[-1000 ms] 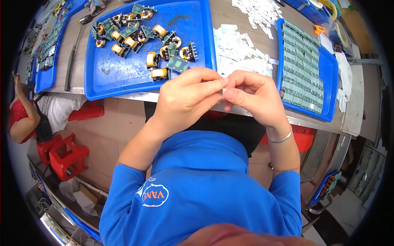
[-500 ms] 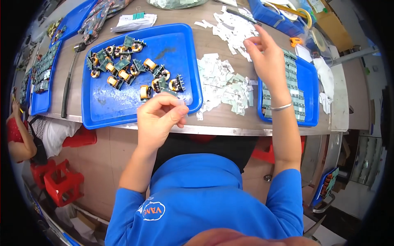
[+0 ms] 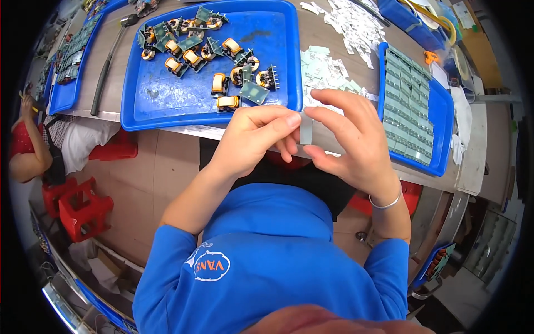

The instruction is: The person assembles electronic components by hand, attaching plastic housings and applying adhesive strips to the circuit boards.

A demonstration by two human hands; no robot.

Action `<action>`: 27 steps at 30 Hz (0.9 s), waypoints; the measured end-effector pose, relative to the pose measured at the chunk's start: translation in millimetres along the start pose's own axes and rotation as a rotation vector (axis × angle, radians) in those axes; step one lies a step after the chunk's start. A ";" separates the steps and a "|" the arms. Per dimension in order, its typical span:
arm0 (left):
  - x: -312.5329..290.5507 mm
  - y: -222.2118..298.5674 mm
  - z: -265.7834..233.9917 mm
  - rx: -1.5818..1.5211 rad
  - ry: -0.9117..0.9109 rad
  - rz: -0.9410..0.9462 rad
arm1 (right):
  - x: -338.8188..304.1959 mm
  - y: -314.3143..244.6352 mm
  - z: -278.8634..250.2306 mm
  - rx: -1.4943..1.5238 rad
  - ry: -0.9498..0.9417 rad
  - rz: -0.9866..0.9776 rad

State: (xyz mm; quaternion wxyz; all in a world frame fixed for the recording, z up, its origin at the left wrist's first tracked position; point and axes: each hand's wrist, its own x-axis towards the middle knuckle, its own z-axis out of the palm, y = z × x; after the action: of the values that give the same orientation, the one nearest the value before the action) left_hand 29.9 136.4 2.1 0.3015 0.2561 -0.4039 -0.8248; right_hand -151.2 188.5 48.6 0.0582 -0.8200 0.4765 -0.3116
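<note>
My left hand (image 3: 257,133) pinches a small pale, translucent rectangular piece (image 3: 306,128) between thumb and fingertips, above the table's front edge. My right hand (image 3: 356,139) is just to the right of it, its thumb and fingers curved and apart around the piece; whether a fingertip touches the piece I cannot tell. Behind my left hand lies a blue tray (image 3: 161,106) with several small green circuit boards (image 3: 254,93) carrying orange-and-white wound coils (image 3: 219,83). Beyond my hands is a heap of pale green and white slips (image 3: 328,67), partly hidden by my right hand.
To the right, a second blue tray (image 3: 444,125) holds rows of green boards (image 3: 409,106). More white slips (image 3: 356,25) are spread farther back. A dark-handled tool (image 3: 103,83) lies left of the coil tray. At far left, another person (image 3: 28,139) sits near red stools (image 3: 83,209).
My right hand has come down from above the far slips to beside my left hand. The pale piece now shows more fully. The view has shifted, so the table sits higher.
</note>
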 end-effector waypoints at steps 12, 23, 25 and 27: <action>-0.5 -17.0 9.3 0.020 -0.088 -0.075 | -10.9 -14.7 13.4 0.057 0.066 -0.153; 4.0 -11.0 6.6 0.019 -0.031 -0.095 | -35.1 52.8 -2.7 -0.356 0.018 0.254; 4.6 -10.1 5.8 0.035 -0.027 -0.094 | -37.4 58.7 0.6 -0.460 -0.081 0.314; 5.0 -9.2 4.5 0.052 -0.024 -0.095 | -41.1 64.9 5.5 -0.453 -0.071 0.320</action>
State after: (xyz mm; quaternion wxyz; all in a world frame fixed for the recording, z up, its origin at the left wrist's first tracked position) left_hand 20.8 139.7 -4.0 0.2503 0.2728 -0.4163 -0.8304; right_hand -210.9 186.0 0.0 -0.0616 -0.7369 0.6552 -0.1547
